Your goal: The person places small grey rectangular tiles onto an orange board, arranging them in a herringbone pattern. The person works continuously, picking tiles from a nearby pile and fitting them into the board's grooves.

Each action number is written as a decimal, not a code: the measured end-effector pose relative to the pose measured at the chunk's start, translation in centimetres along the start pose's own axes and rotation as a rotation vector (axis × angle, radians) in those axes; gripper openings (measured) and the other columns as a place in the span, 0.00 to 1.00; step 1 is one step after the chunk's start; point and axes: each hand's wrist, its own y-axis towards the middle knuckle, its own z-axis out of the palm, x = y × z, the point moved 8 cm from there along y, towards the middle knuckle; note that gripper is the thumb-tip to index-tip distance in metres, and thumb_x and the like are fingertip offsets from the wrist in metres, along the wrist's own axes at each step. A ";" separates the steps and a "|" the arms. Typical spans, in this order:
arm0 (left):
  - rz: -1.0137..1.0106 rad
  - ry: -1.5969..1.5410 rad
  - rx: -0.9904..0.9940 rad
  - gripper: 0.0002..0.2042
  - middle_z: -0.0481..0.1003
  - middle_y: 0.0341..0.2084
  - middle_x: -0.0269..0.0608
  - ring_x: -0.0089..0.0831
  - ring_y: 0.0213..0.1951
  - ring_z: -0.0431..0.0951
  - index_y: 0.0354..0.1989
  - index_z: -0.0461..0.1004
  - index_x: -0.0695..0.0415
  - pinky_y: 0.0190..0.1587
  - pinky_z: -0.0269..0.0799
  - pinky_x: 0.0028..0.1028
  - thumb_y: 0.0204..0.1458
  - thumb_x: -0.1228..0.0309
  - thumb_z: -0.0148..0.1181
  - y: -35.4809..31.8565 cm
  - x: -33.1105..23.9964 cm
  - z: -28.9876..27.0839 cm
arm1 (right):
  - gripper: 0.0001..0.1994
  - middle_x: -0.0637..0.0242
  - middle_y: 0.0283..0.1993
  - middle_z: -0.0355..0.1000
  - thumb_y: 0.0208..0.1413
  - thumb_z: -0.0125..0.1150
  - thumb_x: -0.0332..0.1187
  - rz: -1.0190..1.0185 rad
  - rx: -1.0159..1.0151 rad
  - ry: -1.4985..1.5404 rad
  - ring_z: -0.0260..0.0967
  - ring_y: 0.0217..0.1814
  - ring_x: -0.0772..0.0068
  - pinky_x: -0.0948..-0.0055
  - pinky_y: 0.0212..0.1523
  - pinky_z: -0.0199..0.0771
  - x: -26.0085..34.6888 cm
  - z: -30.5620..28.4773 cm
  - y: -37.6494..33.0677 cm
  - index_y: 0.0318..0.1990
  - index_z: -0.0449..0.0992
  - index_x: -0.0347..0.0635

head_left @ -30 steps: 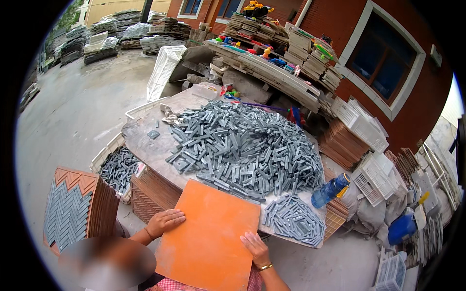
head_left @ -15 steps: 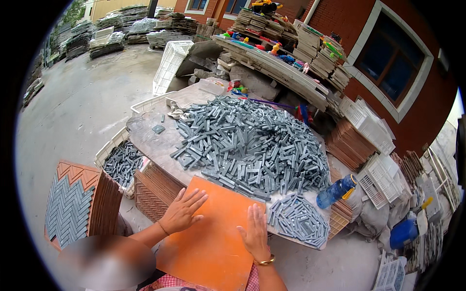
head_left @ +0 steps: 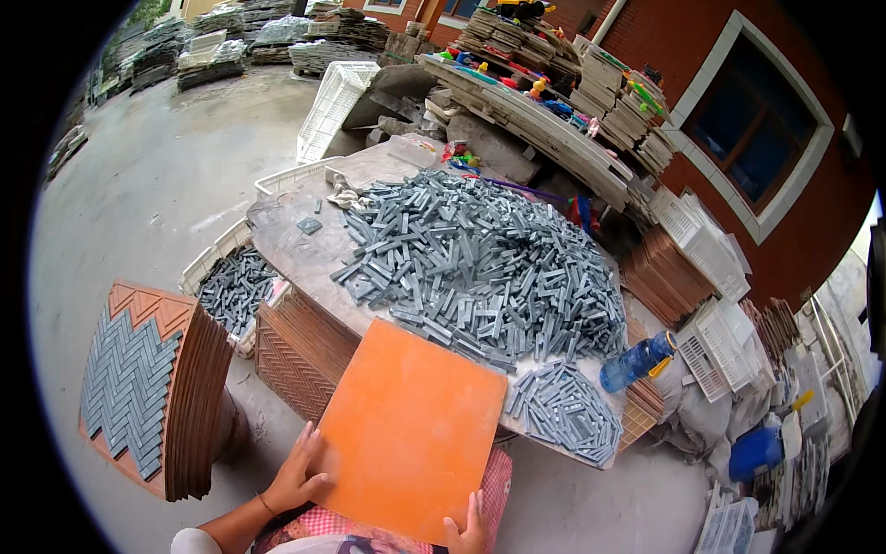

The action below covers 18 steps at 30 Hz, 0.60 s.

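Observation:
An orange flat board (head_left: 411,425) lies tilted across my lap, its far edge against the near side of the table. My left hand (head_left: 297,469) rests at the board's left edge, fingers stretched along it and thumb apart on the surface. By the near right corner is my right hand (head_left: 469,528), fingers extended along the edge and thumb spread from them; its lower part is cut off by the frame. Just beyond the board, a large heap of grey stone strips (head_left: 480,263) covers much of the table (head_left: 300,254). A smaller cluster of grey strips (head_left: 565,414) sits at its right corner.
At left stands a stack of brown patterned trays (head_left: 198,406), the top one filled with grey strips in herringbone. A white crate (head_left: 235,291) of strips is beside the table. A blue water bottle (head_left: 637,362) stands at the table's right edge, near white crates (head_left: 720,342).
Both hands have moved down toward me, from lying flat over the board's upper part to its left edge and near right corner. The board keeps about the same place.

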 end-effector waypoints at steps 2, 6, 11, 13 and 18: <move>-0.060 -0.047 0.021 0.42 0.37 0.69 0.56 0.47 0.71 0.37 0.69 0.42 0.60 0.68 0.31 0.40 0.52 0.52 0.55 -0.4 -0.2 -0.2 | 0.35 0.52 0.73 0.41 0.59 0.52 0.36 0.115 0.062 0.313 0.37 0.75 0.63 0.66 0.71 0.39 -0.4 0.3 -1.1 0.68 0.43 0.32; -0.001 -0.417 0.016 0.44 0.36 0.70 0.50 0.41 0.71 0.34 0.68 0.46 0.61 0.69 0.27 0.38 0.52 0.41 0.48 0.5 -6.2 -3.2 | 0.43 0.52 0.73 0.37 0.56 0.51 0.52 0.079 0.056 0.946 0.34 0.76 0.60 0.62 0.72 0.34 2.6 -4.9 1.0 0.69 0.39 0.31; 0.352 -0.743 -0.062 0.47 0.41 0.69 0.50 0.36 0.71 0.34 0.67 0.46 0.64 0.69 0.29 0.37 0.51 0.33 0.38 8.1 -18.2 -7.7 | 0.52 0.34 0.69 0.40 0.49 0.32 0.75 -0.213 -0.146 1.179 0.34 0.75 0.47 0.43 0.68 0.41 12.3 -13.0 8.8 0.69 0.41 0.39; 0.550 -0.607 -0.255 0.47 0.47 0.67 0.52 0.38 0.70 0.40 0.67 0.44 0.65 0.69 0.32 0.37 0.52 0.34 0.39 11.7 -20.8 -10.1 | 0.52 0.36 0.69 0.44 0.50 0.36 0.74 -0.374 -0.283 1.062 0.34 0.75 0.48 0.50 0.70 0.36 14.2 -14.4 13.4 0.69 0.40 0.37; 0.551 -0.391 -0.328 0.32 0.59 0.61 0.47 0.33 0.63 0.57 0.68 0.45 0.60 0.64 0.49 0.30 0.62 0.54 0.44 24.7 -16.0 -7.4 | 0.38 0.51 0.69 0.47 0.64 0.38 0.56 -0.294 -0.520 0.709 0.47 0.70 0.62 0.64 0.69 0.41 8.0 -12.8 26.0 0.68 0.41 0.34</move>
